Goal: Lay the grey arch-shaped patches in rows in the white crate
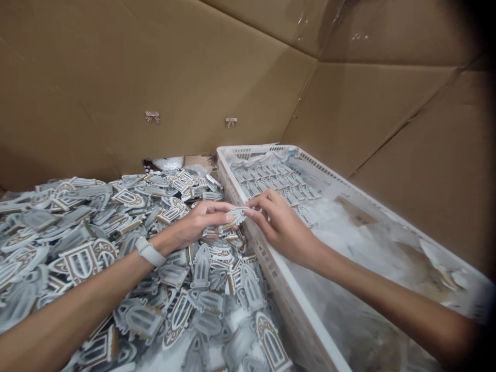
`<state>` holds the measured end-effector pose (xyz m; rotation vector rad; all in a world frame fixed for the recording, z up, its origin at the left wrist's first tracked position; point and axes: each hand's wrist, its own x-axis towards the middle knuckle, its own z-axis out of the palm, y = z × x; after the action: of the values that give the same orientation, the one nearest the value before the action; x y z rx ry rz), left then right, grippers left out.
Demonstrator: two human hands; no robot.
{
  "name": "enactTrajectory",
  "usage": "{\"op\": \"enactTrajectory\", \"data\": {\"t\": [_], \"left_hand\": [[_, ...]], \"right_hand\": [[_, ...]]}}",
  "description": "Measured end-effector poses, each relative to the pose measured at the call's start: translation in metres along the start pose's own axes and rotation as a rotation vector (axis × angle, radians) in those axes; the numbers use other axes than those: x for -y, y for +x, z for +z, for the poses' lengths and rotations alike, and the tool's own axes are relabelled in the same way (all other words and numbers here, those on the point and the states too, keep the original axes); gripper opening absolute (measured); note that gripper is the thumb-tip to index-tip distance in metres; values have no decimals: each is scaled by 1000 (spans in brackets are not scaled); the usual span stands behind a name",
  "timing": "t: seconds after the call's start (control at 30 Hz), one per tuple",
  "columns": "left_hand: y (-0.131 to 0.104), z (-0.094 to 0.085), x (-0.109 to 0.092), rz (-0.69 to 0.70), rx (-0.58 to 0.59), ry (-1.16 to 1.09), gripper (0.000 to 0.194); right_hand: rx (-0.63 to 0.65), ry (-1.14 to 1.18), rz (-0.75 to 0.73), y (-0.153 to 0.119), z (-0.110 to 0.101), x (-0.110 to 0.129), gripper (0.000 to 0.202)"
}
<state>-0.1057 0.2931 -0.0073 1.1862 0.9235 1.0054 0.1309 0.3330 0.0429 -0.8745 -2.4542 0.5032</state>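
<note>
Between my hands is a small grey-and-white window-shaped ornament [239, 214], held above the near side of the crate wall. The fingers and thumb of my left hand [205, 219] are closed on its left end. My right hand [273, 222] pinches its right tip between thumb and fingertips. Below and left of my hands spreads a deep heap of similar arched window ornaments [209, 263], some showing brown scrollwork, others plain grey backs. To the right, a white plastic crate [267, 258] holds rows of the same ornaments [277, 178] laid side by side at its far end.
Clear plastic sheeting [341, 243] lines the crate. Tall cardboard walls [155, 67] stand behind and to the right, with two small bow-shaped pieces [152, 117] on the back one. Bubble wrap [168, 163] lies behind the heap. A pale watch [150, 251] is on my left wrist.
</note>
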Motion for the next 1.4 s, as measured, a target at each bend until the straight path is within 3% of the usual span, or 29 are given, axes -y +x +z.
{"op": "enactTrajectory", "data": {"t": [0.33, 0.6, 0.8, 0.97, 1.1, 1.4], "left_hand": [[-2, -1, 0, 16, 54, -159, 43], [4, 7, -5, 46, -222, -160, 22], [12, 4, 5, 145, -321, -143, 29], [12, 2, 6, 171, -306, -39, 45], [11, 3, 5, 186, -292, -37, 45], [10, 3, 10, 50, -222, 81, 50]], "right_hand": [[-22, 24, 9, 0, 0, -1, 26], [-41, 36, 5, 0, 0, -2, 24], [-55, 36, -6, 0, 1, -4, 23], [-64, 42, -13, 0, 2, -4, 22], [-67, 41, -13, 0, 2, -4, 22], [-74, 42, -18, 0, 1, -3, 22]]}}
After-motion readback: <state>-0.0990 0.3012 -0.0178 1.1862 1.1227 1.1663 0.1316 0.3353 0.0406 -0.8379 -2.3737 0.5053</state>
